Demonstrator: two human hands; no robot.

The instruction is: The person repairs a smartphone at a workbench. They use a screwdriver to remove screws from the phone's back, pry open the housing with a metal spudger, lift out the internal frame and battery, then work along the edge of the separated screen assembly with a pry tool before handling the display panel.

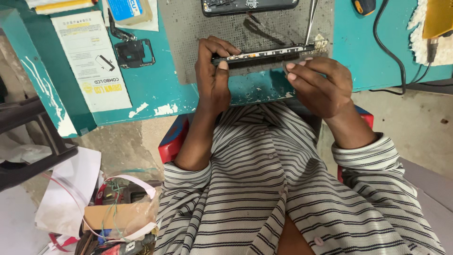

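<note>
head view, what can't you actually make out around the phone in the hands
- Phone, head view: held edge-on, so its face and back are unseen.
- Left hand: fingers wrap the phone's end, hiding that part.
- Right hand: whatever it pinches is hidden by its fingertips.
- Second dark device: cut off by the top edge.
- Tweezers: upper end cut off by the top edge.
- Bag of scraps: contents too jumbled to tell.

Second phone (250,5) cut by top edge (tweezers (311,19) too).

Teal table (155,89) – white paint chips; grey mat (188,38); black phone frame (264,54); black-striped white shirt (250,189).
</note>
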